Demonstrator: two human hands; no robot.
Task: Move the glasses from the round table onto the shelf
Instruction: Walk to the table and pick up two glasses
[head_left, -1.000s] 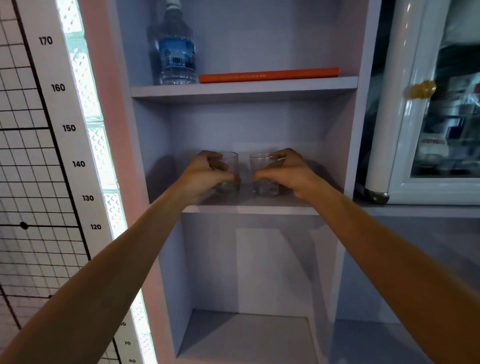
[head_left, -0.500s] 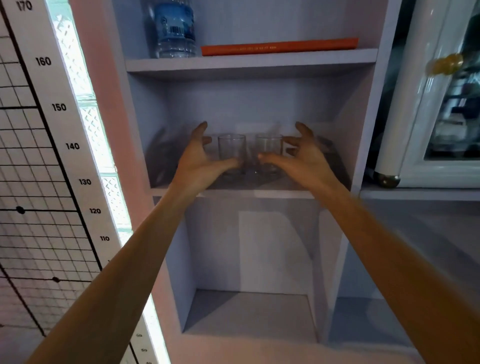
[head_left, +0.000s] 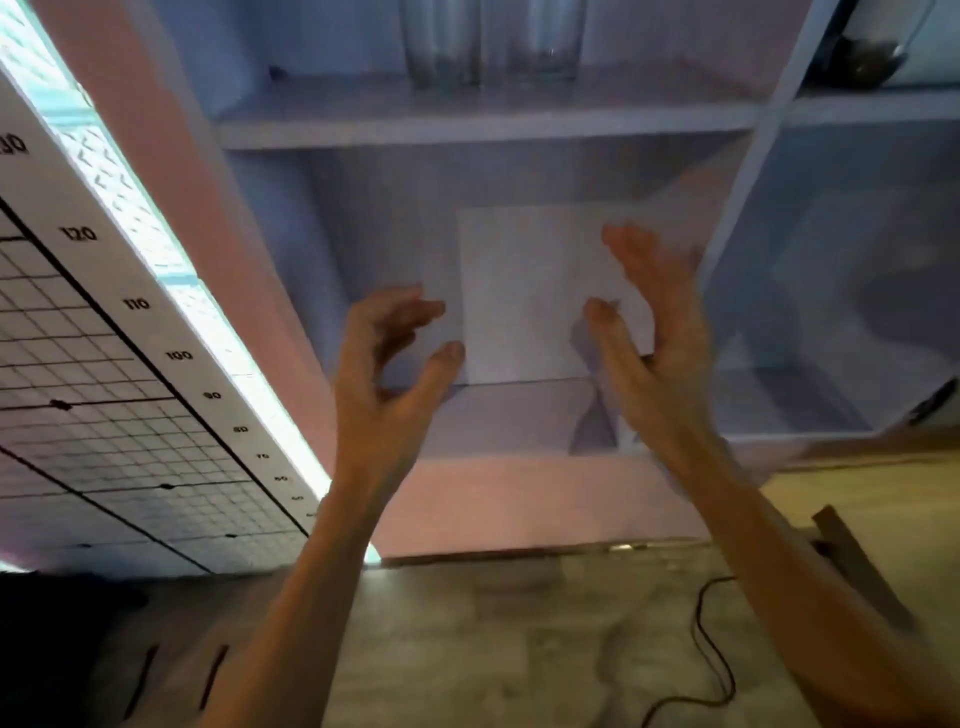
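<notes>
Two clear glasses stand side by side on the pale shelf board (head_left: 363, 122) at the top of the head view, the left glass (head_left: 441, 49) and the right glass (head_left: 545, 44) cut off by the frame's upper edge. My left hand (head_left: 387, 384) hangs well below the board, fingers curled and apart, holding nothing. To its right, my right hand (head_left: 654, 338) is likewise empty with its fingers spread. Both hands are in front of the lower compartment, apart from the glasses.
A height chart with numbers (head_left: 135, 304) and a lit strip (head_left: 218, 332) stand left of the shelf unit. The lower compartment holds a white back panel (head_left: 519, 291). A black cable (head_left: 711, 649) lies on the floor. A dark rounded object (head_left: 867, 57) sits at the upper right.
Both hands have let go of the glasses and dropped away below the shelf board. The view has tilted downward, so the glasses now sit at the top edge.
</notes>
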